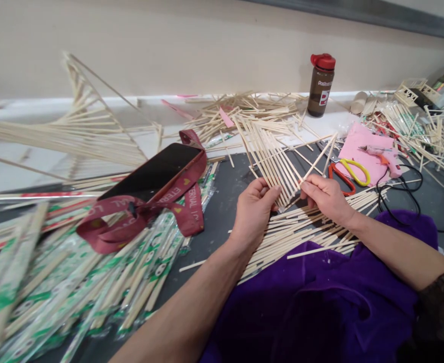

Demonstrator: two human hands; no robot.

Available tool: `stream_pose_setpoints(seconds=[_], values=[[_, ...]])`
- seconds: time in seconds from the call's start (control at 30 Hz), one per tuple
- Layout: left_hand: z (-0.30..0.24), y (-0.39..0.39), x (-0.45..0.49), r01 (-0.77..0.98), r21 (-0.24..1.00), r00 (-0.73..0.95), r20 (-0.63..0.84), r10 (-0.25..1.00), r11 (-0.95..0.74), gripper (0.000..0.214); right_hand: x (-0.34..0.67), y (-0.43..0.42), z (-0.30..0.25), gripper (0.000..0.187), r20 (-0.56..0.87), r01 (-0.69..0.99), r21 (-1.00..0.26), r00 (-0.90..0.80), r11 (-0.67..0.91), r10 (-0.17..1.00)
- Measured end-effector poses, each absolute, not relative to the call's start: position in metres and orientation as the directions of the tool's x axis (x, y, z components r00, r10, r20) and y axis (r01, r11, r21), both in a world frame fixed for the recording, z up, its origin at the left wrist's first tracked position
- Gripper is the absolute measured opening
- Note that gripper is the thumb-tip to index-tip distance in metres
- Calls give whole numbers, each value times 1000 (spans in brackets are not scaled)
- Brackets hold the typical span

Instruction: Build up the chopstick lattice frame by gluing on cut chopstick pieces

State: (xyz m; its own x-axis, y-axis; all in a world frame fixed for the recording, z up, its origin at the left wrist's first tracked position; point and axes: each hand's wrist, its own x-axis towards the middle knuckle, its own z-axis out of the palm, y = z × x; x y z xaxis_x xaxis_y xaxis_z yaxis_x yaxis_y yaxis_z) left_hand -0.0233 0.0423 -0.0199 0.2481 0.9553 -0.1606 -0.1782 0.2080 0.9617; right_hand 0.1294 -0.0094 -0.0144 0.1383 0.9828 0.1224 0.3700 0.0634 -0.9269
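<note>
A flat frame of wooden chopsticks (273, 159), laid side by side in a fan-like row, tilts up over the dark table. Its near left edge is pinched between the thumb and fingers of my left hand (255, 207). At the near right corner my right hand (327, 199) is closed on a chopstick (319, 157) that slants away up and to the right; whether it is joined to the frame I cannot tell. Beneath both hands lies a spread of loose chopsticks (293, 233), partly over purple cloth (320, 297).
Yellow-and-red scissors (352, 172), pink cloth (358, 143) and a pink glue gun (386, 157) with a black cord sit right. Left are a phone (156, 171) with red strap, wrapped chopsticks (93, 287) and a stick structure (89, 121). A bottle (321, 85) stands behind.
</note>
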Motion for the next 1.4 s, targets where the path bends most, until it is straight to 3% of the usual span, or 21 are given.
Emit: stream_pose_setpoints(seconds=[0.6,0.8,0.97,1.4], values=[[-24,43,-24,-198,957,267,-156,951,213,20,129,-10,-11,27,117,370,-927,147,55,982],[-22,43,-24,-180,960,267,-162,950,214,20,129,-10,-8,15,131,357,-932,162,65,978],[-22,43,-25,-184,961,270,-151,951,205,20,130,-11,-8,24,117,372,-927,155,52,981],[-22,43,-26,-158,965,254,-167,953,211,22,130,-8,-10,25,122,379,-923,122,68,985]])
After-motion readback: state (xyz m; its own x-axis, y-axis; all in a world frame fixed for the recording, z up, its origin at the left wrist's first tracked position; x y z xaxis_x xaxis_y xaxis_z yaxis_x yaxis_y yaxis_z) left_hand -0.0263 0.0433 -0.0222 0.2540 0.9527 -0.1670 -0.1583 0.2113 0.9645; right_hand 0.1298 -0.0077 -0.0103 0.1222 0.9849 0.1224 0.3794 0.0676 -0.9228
